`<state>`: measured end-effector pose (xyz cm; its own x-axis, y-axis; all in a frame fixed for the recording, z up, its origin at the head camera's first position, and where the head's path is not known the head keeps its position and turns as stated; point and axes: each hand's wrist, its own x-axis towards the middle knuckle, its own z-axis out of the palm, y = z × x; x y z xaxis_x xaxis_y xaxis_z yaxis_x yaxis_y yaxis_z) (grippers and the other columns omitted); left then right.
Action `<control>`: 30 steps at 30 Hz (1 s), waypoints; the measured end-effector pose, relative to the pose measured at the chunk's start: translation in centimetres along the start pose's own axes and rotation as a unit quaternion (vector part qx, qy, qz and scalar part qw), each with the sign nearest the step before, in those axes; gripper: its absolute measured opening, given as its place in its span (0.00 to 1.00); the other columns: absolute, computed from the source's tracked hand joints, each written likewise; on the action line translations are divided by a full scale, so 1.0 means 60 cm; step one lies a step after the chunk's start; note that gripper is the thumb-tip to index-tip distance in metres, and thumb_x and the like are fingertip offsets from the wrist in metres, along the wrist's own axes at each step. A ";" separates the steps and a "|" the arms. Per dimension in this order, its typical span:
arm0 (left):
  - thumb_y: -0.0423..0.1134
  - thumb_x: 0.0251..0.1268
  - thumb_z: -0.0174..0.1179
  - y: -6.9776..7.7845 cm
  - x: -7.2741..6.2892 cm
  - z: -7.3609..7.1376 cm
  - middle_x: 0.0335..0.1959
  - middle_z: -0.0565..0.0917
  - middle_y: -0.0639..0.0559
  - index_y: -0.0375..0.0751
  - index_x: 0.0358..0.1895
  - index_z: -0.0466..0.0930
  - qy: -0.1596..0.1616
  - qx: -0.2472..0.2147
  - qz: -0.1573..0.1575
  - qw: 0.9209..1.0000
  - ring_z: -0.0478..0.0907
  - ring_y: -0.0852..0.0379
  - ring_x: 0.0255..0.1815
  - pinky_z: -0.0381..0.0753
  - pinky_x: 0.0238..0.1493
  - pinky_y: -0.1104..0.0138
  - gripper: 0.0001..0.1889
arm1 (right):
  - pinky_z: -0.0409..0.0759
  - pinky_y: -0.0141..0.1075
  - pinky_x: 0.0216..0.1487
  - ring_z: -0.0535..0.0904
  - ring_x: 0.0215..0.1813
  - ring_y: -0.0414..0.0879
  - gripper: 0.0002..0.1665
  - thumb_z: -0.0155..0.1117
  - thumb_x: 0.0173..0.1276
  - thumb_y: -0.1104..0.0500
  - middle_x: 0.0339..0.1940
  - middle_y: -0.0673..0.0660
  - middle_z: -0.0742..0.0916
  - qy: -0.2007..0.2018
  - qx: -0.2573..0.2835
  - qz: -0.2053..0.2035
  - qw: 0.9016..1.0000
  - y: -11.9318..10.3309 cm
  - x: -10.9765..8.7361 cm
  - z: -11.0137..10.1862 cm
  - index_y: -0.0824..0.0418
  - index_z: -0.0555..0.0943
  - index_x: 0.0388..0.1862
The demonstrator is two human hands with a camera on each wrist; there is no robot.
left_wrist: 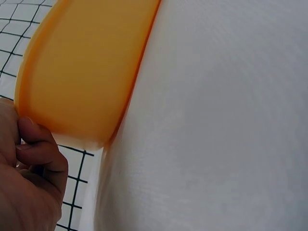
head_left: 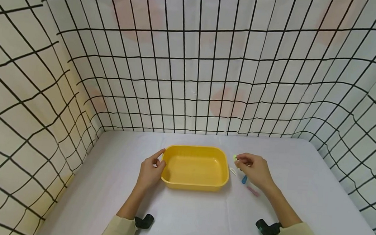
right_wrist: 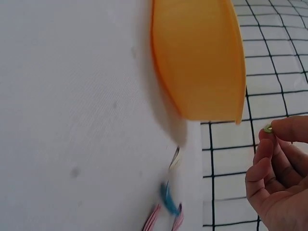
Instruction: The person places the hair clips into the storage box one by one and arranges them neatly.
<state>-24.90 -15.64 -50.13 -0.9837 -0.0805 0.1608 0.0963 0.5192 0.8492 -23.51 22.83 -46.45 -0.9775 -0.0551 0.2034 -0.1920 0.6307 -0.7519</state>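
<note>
A yellow plastic tray (head_left: pixel 193 187) with rounded corners stands on the white table. My left hand (head_left: pixel 150 171) holds it at its left end, index finger and thumb at the rim; in the left wrist view the other fingers curl by the end wall. Right of the tray, my right hand (head_left: pixel 253 169) pinches a tiny light green piece (right_wrist: pixel 268 129) between thumb and index finger, its kind mostly hidden by the fingertips. Below that hand lie a white snap hair clip (head_left: pixel 233 171), a small blue piece (head_left: pixel 244 179) and pink striped pieces (right_wrist: pixel 152 219), their kinds unclear.
White cloth covers the table (head_left: pixel 191 218). Black wire grid panels (head_left: pixel 197 71) stand behind it and along both sides, backed by pale sheeting. Dark wrist devices (head_left: pixel 267 228) sit by both sleeve cuffs.
</note>
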 end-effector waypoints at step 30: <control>0.37 0.69 0.60 -0.002 0.003 0.004 0.21 0.73 0.51 0.53 0.70 0.78 0.001 -0.009 -0.006 1.000 0.65 0.58 0.17 0.65 0.19 0.73 0.26 | 0.83 0.32 0.34 0.86 0.33 0.52 0.11 0.70 0.69 0.58 0.32 0.56 0.91 -0.098 0.118 0.021 0.988 -0.102 0.061 0.152 0.63 0.88 0.46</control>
<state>-25.10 -15.50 -50.32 -0.9847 -0.0882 0.1504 0.0863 0.5032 0.8599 -26.69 11.69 -46.85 -0.9786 -0.1969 0.0603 -0.1429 0.4381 -0.8875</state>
